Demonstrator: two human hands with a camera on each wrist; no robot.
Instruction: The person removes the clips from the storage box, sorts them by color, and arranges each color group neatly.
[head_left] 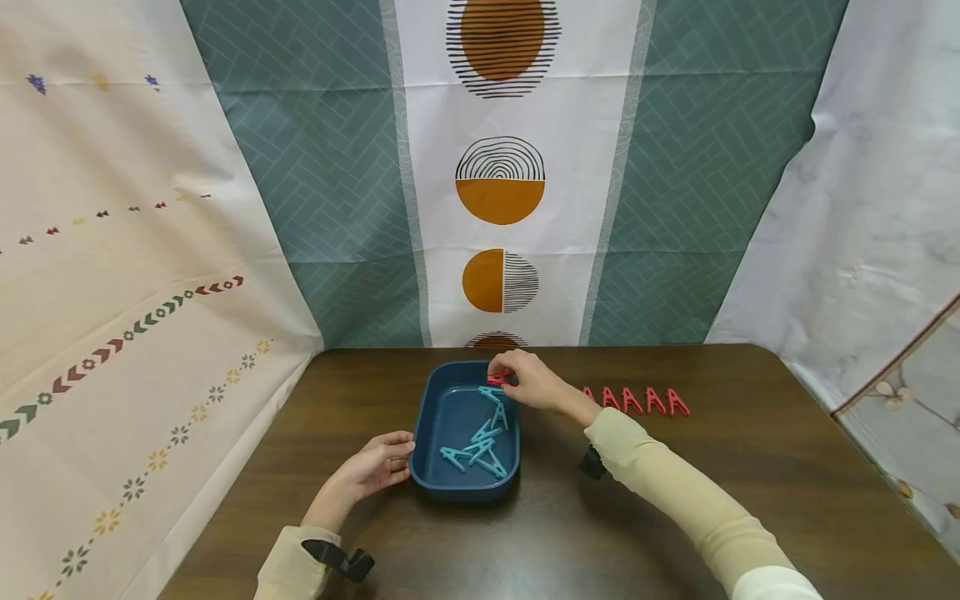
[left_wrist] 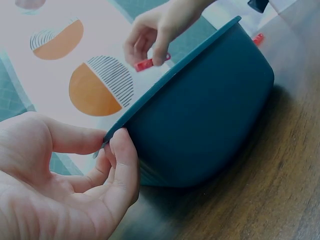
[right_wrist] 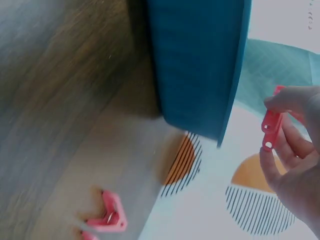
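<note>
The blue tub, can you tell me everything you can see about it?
The blue tub is a dark blue, plastic-looking rectangle with rounded corners and smooth sloping walls. It sits flat on the brown table, near the middle. Light blue clips lie loose inside it. The left hand pinches its near left rim between thumb and fingers. The right hand holds a red clip above its far edge.

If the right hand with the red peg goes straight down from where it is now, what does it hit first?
Probably the blue pegs lying in the blue tray. The right hand pinches the red peg above the tray's far end, where one blue peg sits just below; its height above them is hard to judge.
</note>
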